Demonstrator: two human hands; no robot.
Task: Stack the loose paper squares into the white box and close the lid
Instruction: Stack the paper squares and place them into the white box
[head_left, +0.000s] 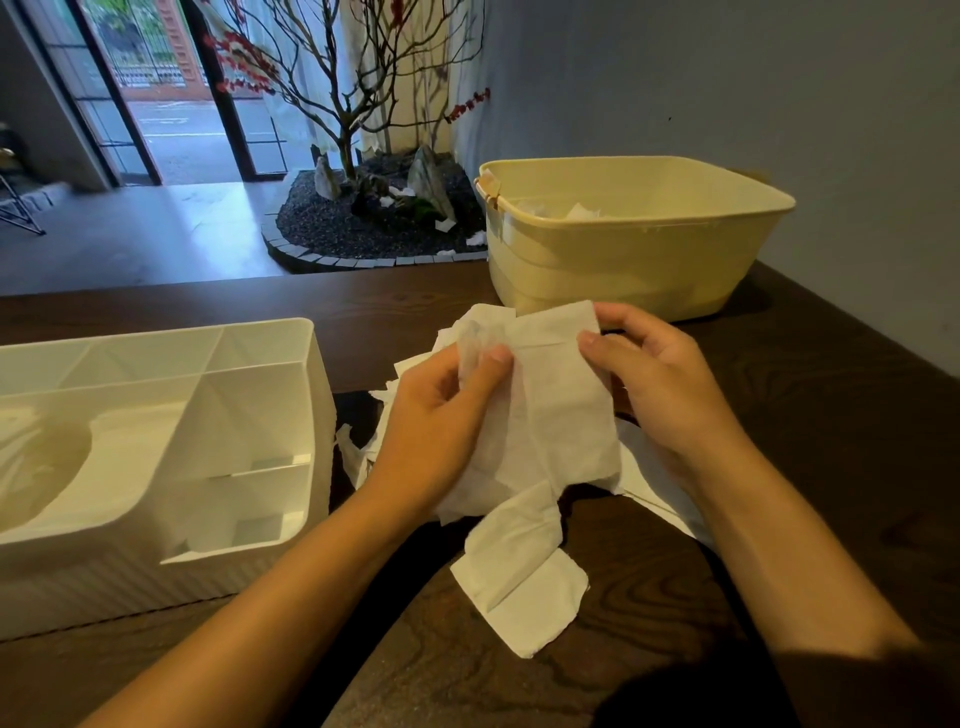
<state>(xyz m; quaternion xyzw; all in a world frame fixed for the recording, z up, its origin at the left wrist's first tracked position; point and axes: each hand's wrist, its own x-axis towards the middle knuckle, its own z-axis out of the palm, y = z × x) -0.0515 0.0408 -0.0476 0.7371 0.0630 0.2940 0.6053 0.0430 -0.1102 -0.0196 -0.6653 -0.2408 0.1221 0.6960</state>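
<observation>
While only the head view is on offer, it shows the matter plainly enough: both hands are raised just above the dark wooden bench (810, 415), sharing one bunch of paper squares (545, 410). The left hand (441, 415) pinches the bunch near its upper left, thumb pressed on the front of the paper and fingers curled behind; the right hand (654, 384) pinches the upper right edge between thumb and forefinger. The held sheets hang down and toward the person, so their long axis runs roughly from far to near, and one creased square (519, 587) lies on the bench just below them. More loose paper (654, 483) is spread under and behind the hands. The white box (291, 452) stands to the left, just beside the pile, its open top showing several compartments; whether any paper is already inside I cannot tell, and no lid is clearly visible. A yellow tub (623, 260) sits beyond the hands. In my judgement the coming move goes leftward, and the left hand is the nearer to the box.
</observation>
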